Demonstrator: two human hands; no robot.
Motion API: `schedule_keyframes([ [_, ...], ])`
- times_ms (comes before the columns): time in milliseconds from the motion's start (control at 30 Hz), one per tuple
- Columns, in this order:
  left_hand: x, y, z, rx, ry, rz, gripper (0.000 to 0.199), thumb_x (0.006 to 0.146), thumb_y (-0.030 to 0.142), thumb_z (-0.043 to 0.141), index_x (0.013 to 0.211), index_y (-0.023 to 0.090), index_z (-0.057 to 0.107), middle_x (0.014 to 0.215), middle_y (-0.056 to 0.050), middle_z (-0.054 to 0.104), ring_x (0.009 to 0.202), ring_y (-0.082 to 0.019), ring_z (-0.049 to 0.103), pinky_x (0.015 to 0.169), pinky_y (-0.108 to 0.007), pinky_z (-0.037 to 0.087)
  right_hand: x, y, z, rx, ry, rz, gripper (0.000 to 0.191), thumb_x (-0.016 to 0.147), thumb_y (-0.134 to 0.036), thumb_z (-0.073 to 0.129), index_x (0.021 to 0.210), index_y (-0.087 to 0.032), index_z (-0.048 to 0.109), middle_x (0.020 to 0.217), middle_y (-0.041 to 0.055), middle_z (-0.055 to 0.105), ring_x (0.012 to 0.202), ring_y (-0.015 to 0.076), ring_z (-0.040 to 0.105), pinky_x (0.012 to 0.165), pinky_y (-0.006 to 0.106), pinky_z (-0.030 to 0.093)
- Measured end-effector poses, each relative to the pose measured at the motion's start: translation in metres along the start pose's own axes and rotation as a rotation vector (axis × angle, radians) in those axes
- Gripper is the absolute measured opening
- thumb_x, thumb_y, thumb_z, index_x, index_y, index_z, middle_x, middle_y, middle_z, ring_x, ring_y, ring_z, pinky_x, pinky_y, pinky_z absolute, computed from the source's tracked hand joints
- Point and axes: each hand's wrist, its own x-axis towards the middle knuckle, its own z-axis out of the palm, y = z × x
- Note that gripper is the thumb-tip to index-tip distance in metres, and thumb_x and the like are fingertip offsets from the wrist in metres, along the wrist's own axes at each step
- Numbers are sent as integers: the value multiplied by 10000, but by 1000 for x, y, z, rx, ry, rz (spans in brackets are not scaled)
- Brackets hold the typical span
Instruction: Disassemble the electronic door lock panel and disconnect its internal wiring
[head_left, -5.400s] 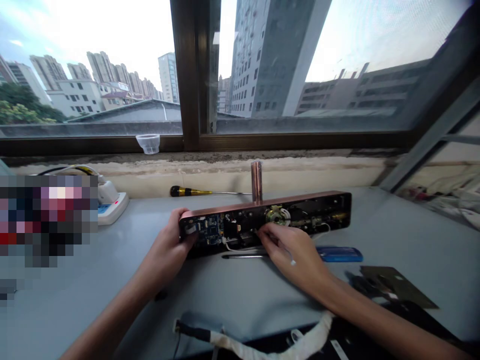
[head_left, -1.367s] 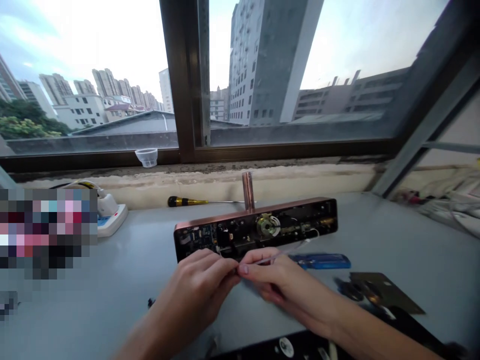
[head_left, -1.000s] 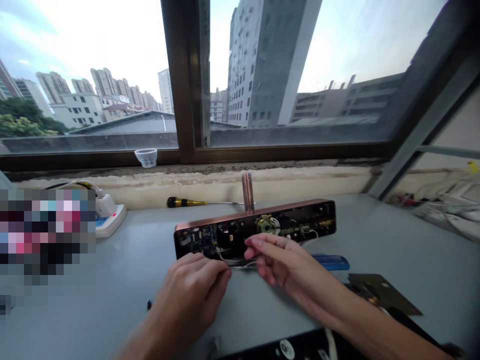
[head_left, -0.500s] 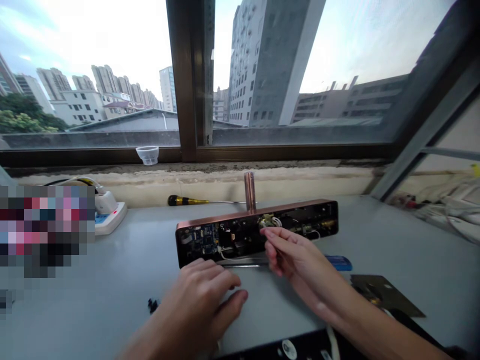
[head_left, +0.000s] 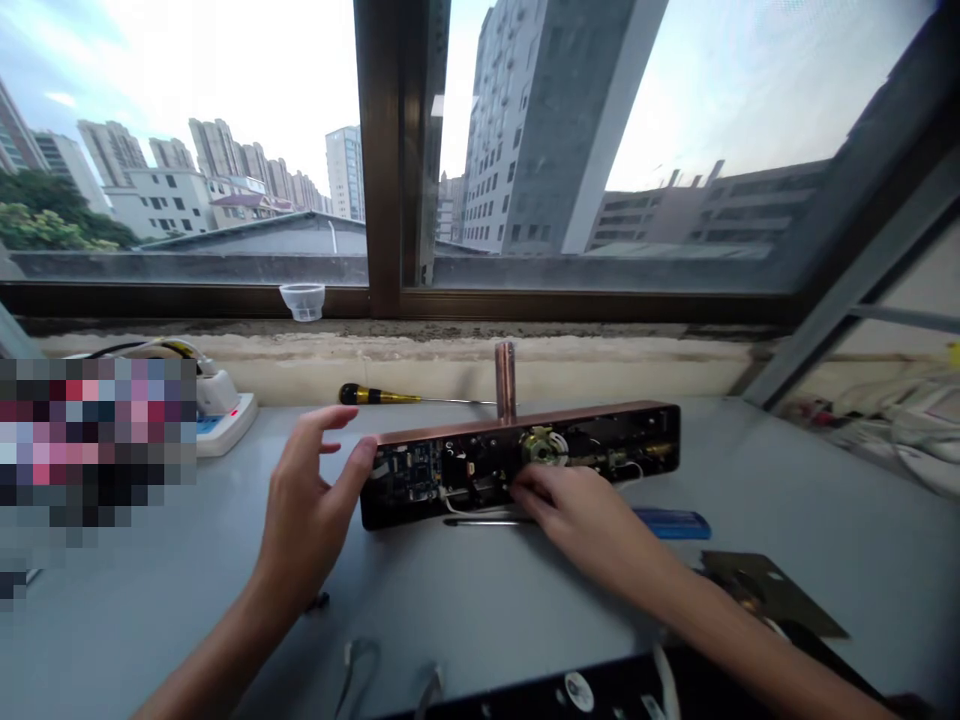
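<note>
A long copper-edged housing (head_left: 442, 433) stands on the table with its open black inside facing me. A blue circuit board (head_left: 420, 470) sits at its left end, a round brass-coloured part (head_left: 541, 445) with white wires near the middle. My left hand (head_left: 304, 490) is at the housing's left end, thumb at the top corner, fingers apart and holding nothing. Just below the round part, my right hand (head_left: 574, 505) has its fingertips pinched together inside the housing. What they hold, if anything, is hidden. A blue-handled screwdriver (head_left: 671, 523) lies in front, partly behind my right hand.
Behind the housing lies a black-and-yellow screwdriver (head_left: 379, 395); a copper post (head_left: 505, 380) rises from its top. A power strip (head_left: 232, 425) is at left. A black panel (head_left: 517, 692) with cables fills the near edge, a flat plate (head_left: 787, 595) the right. A clear cup (head_left: 303, 300) stands on the sill.
My left hand has lifted from in front of the housing to its left end and spread its fingers. My right hand has moved slightly down, fingertips now lower inside the housing.
</note>
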Motion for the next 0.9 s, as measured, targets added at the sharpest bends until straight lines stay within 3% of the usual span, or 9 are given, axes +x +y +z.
schedule_keyframes([
  [100, 4, -5, 5, -156, -145, -190, 360, 763, 436, 483, 1021, 186, 495, 1053, -59, 565, 997, -209, 525, 791, -333, 443, 0, -2, 6, -29, 58, -3, 192, 795, -133, 459, 756, -186, 640, 761, 14, 639, 728, 182, 583, 582, 246, 332],
  [200, 5, -7, 7, -240, -294, -292, 360, 781, 464, 443, 992, 181, 510, 989, -51, 593, 956, -204, 543, 812, -335, 421, -1, -1, 7, 59, 104, 13, 196, 782, -155, 458, 733, -193, 645, 724, -10, 641, 680, 163, 584, 560, 237, 332],
  [367, 1, -5, 8, -276, -372, -317, 338, 794, 442, 430, 1022, 201, 493, 1007, -35, 578, 930, -193, 547, 763, -293, 435, 2, 3, 9, 158, 133, 16, 212, 781, -223, 446, 727, -188, 648, 717, -12, 642, 670, 156, 584, 563, 232, 347],
  [567, -1, -5, 11, -326, -432, -340, 325, 791, 392, 442, 1064, 216, 440, 1011, -25, 554, 899, -181, 544, 757, -283, 432, 4, 5, 16, 32, 201, -59, 227, 808, -218, 419, 742, -181, 633, 724, -1, 631, 664, 153, 575, 570, 236, 351],
  [900, 1, -13, 11, -258, -499, -283, 371, 773, 270, 423, 1132, 189, 374, 1038, -51, 521, 953, -184, 482, 839, -293, 377, 3, 5, 22, -74, 178, -62, 203, 811, -188, 429, 767, -161, 626, 777, 34, 634, 714, 182, 586, 616, 253, 357],
])
